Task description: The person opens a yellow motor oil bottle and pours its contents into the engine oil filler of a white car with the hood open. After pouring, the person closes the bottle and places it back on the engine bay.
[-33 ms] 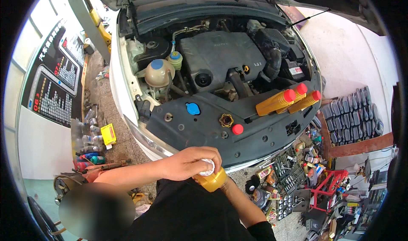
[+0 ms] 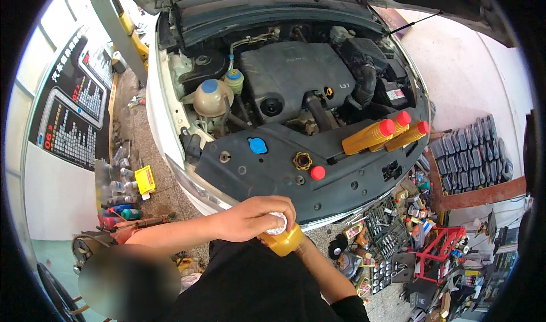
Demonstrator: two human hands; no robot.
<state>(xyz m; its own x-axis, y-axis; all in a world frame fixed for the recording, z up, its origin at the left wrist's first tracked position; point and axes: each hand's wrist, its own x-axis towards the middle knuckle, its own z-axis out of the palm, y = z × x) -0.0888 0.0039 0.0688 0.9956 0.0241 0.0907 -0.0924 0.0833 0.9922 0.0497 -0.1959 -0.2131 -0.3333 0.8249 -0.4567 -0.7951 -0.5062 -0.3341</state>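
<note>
A golden-yellow oil bottle (image 2: 284, 242) is tilted in front of me, its mouth covered by a silvery foil seal (image 2: 277, 223). My left hand (image 2: 250, 218) curls over the bottle's top, thumb and fingers closed on the seal. Behind and beneath the bottle is my right hand (image 2: 303, 246), mostly hidden, gripping the body. Beyond them, a loose red bottle cap (image 2: 318, 172) lies on the black front panel (image 2: 261, 177), beside a dark filler cap (image 2: 302, 161) with a yellowish rim. A round filler opening (image 2: 272, 105) shows in the engine cover (image 2: 296, 66).
Several yellow bottles (image 2: 369, 138) with red caps lie on the panel's right side. A blue cap (image 2: 257, 146) and a coolant tank (image 2: 210, 103) are farther left. Tool trays (image 2: 387, 237) and a red rack (image 2: 438, 251) crowd the floor at right; bottles (image 2: 122, 185) stand at left.
</note>
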